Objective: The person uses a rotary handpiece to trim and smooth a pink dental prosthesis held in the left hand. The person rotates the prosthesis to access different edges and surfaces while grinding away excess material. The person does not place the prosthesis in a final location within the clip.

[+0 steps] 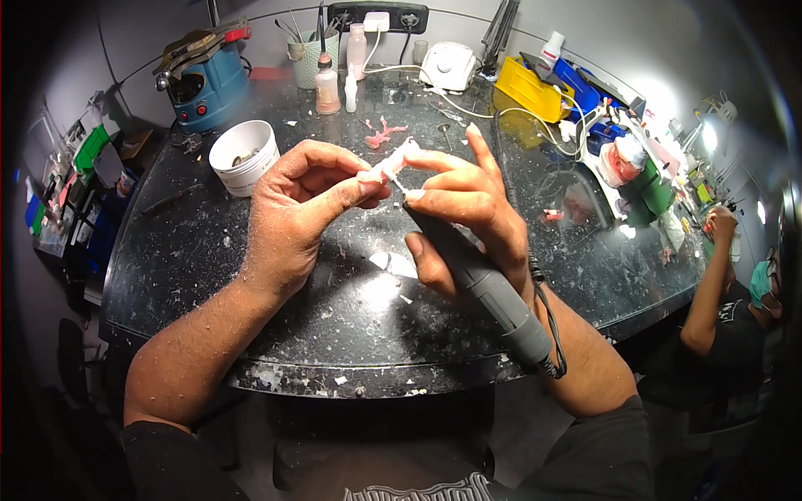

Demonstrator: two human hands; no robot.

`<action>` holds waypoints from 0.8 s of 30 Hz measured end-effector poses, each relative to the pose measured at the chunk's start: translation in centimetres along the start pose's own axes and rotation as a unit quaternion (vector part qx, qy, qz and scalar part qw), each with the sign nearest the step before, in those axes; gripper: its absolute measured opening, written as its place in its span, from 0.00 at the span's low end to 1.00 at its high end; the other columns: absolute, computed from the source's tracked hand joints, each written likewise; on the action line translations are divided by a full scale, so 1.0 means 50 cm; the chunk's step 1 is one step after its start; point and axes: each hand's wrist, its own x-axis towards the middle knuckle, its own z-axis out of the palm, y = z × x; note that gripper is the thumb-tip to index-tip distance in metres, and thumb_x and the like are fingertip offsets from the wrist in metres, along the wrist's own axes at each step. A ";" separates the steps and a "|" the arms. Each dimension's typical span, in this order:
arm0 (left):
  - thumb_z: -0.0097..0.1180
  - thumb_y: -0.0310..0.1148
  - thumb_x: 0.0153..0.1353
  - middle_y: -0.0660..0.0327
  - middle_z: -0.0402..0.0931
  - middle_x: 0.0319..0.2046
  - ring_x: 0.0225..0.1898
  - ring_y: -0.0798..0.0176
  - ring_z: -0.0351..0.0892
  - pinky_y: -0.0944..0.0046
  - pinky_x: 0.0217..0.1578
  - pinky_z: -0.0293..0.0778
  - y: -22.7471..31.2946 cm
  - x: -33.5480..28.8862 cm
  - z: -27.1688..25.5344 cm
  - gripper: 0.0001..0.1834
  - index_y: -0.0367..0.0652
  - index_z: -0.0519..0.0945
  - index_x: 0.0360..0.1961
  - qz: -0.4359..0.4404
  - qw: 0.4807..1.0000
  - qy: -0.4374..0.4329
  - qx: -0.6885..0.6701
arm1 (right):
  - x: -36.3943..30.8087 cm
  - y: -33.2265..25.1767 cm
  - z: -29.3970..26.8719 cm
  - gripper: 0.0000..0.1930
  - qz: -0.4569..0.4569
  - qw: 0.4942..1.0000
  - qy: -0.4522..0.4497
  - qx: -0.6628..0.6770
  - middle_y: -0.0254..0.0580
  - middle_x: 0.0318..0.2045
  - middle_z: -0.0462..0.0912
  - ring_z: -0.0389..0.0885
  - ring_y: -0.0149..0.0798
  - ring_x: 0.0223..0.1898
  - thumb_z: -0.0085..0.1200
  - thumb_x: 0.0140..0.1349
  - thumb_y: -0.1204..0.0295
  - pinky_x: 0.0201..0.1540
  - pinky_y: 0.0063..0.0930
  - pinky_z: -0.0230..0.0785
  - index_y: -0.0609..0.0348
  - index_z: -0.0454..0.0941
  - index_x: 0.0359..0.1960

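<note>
The big table [334,317] is black and shiny, with little white bits all over it. At the back stand a blue machine [205,88], a pale green pot [315,63] and a yellow bin [528,90]. A white tub [243,159] sits near the left hand [292,200]. That hand pinches a small pink and white piece [376,177] between its thumb and fingers, up above the middle of the table. The right hand [484,204] is wrapped around a fat gray tool [480,280] with a cord. The tool's thin tip is right by the piece, but I cannot tell if they touch. A pink scrap [384,132] lies on the table just past the hands. Another person [725,330] sits far to the right.
</note>
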 end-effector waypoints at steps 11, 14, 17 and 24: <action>0.65 0.22 0.61 0.56 0.84 0.39 0.42 0.64 0.85 0.60 0.50 0.81 0.003 -0.004 0.007 0.07 0.38 0.78 0.37 -0.020 1.000 0.013 0.001 | -0.001 -0.004 0.004 0.25 -0.007 1.000 -0.010 0.003 0.38 0.41 0.81 0.80 0.46 0.60 0.68 0.45 0.81 0.73 0.67 0.47 0.53 0.76 0.46; 0.65 0.21 0.62 0.56 0.84 0.39 0.43 0.64 0.85 0.60 0.51 0.81 -0.004 -0.007 0.006 0.06 0.38 0.78 0.37 -0.005 1.000 0.017 0.002 | -0.001 -0.005 0.005 0.24 0.000 1.000 0.000 0.011 0.38 0.41 0.81 0.80 0.46 0.60 0.68 0.45 0.81 0.73 0.67 0.47 0.52 0.78 0.46; 0.64 0.20 0.62 0.56 0.85 0.40 0.44 0.64 0.85 0.60 0.51 0.81 -0.004 -0.009 0.008 0.06 0.38 0.79 0.37 0.019 0.999 0.021 0.023 | -0.001 -0.008 0.005 0.24 0.006 1.000 -0.012 0.012 0.38 0.43 0.82 0.80 0.45 0.60 0.69 0.44 0.79 0.73 0.66 0.46 0.51 0.78 0.46; 0.64 0.19 0.61 0.56 0.85 0.41 0.45 0.65 0.85 0.61 0.53 0.80 -0.007 -0.009 0.003 0.06 0.38 0.80 0.38 0.036 0.998 0.017 0.057 | -0.004 -0.004 0.005 0.24 0.010 1.000 -0.011 0.009 0.40 0.46 0.83 0.81 0.44 0.58 0.69 0.45 0.79 0.73 0.65 0.46 0.51 0.78 0.46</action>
